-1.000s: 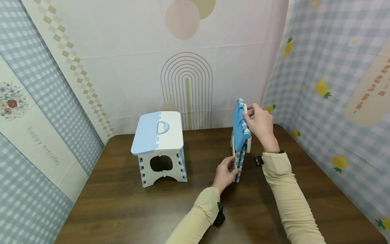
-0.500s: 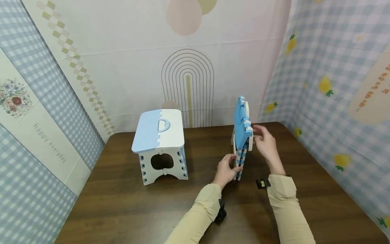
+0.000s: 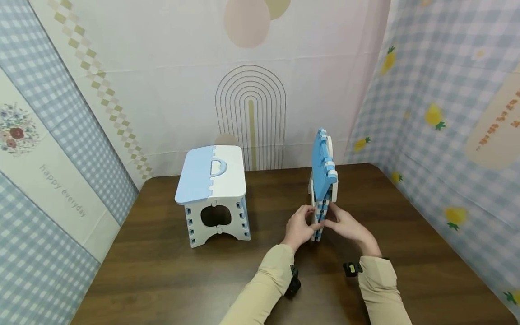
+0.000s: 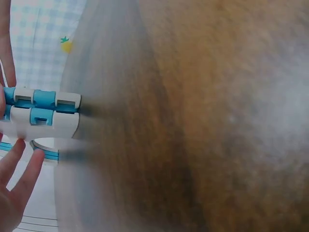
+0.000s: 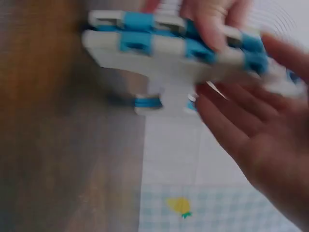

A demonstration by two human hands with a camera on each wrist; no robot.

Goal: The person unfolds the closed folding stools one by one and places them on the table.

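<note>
A folded blue-and-white folding stool (image 3: 322, 174) stands upright on the right of the table, its blue top edge-on in the head view. My left hand (image 3: 299, 228) holds its lower leg panel from the left, thumb at the near hinged edge and fingers on the white face. From the other side my right hand (image 3: 348, 225) grips the same lower part, its thumb near the left thumb. In the right wrist view, blurred, the right fingers (image 5: 227, 113) lie along the white leg panel (image 5: 169, 72). Blue and white hinge knuckles (image 4: 44, 99) show in the left wrist view.
An unfolded stool (image 3: 213, 194) with a light-blue and white top stands on the left of the brown wooden table (image 3: 162, 271). Patterned cloth (image 3: 174, 104) hangs behind the table and along both sides. Black cameras are strapped to both wrists.
My right hand has let go of the stool's upper part and come down to its lower right side. The left hand has kept its hold, and the folded stool stays upright.
</note>
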